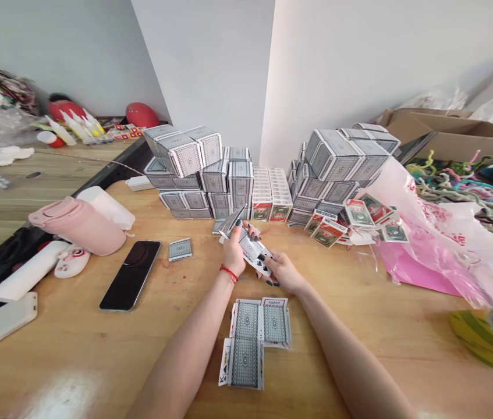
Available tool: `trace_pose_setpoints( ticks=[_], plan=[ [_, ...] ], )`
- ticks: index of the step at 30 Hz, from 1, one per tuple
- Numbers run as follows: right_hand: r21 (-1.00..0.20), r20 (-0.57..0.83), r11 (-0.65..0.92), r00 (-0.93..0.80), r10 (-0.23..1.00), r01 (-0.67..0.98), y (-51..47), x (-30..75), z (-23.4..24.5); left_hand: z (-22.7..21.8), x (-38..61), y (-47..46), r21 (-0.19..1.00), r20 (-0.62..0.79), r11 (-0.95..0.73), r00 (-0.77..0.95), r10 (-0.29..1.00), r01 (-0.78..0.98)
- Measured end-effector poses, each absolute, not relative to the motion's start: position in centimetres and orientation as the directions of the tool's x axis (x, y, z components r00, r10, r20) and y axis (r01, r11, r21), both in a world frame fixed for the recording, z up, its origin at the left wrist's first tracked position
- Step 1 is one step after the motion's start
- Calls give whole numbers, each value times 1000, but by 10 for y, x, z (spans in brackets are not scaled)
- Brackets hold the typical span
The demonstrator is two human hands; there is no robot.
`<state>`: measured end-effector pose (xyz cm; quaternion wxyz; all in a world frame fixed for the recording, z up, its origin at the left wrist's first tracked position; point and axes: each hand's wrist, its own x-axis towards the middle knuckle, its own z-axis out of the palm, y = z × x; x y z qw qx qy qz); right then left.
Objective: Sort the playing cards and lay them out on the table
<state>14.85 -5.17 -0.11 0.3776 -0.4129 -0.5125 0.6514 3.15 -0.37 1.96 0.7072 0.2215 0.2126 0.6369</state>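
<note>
Playing cards [251, 249] are gripped between my two hands above the middle of the table. My left hand [236, 247], with a red string bracelet at the wrist, is closed on their upper part, where some cards tilt up apart from the rest. The fingers of my right hand [283, 270] pinch the lower end, and black spade pips show beside them. Below my hands lies a flat arrangement of joined playing cards [247, 326], mostly backs up, with a king's corner sticking out at its lower left. A small folded card piece [180, 249] rests left of my hands.
Blocks built from cards stand stacked at the back left [185, 169] and back right [337, 163], with boxed card decks [271, 192] between them. A black phone [130, 275], pink tumbler [80, 224] and yellow-green tape roll [490, 337] lie around. Pink plastic wrapping [416, 262] covers the right side.
</note>
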Motion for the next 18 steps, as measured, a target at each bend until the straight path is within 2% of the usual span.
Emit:
trace_pose_setpoints(
  ticks=[7, 12, 18],
  plan=[
    [-966, -136, -212, -410, 902, -145, -53, 150, -2, 21, 32, -5, 582, -61, 130, 116, 991, -803],
    [-907, -151, -327, -520, 841, -265, -53, 150, 0, 24, 24, -1, 542, -112, 163, 121, 986, -825],
    [-918, -192, -328, -473, 860, -222, -51, 150, -3, 22, 24, 0, 544, -79, 126, 98, 992, -830]
  ],
)
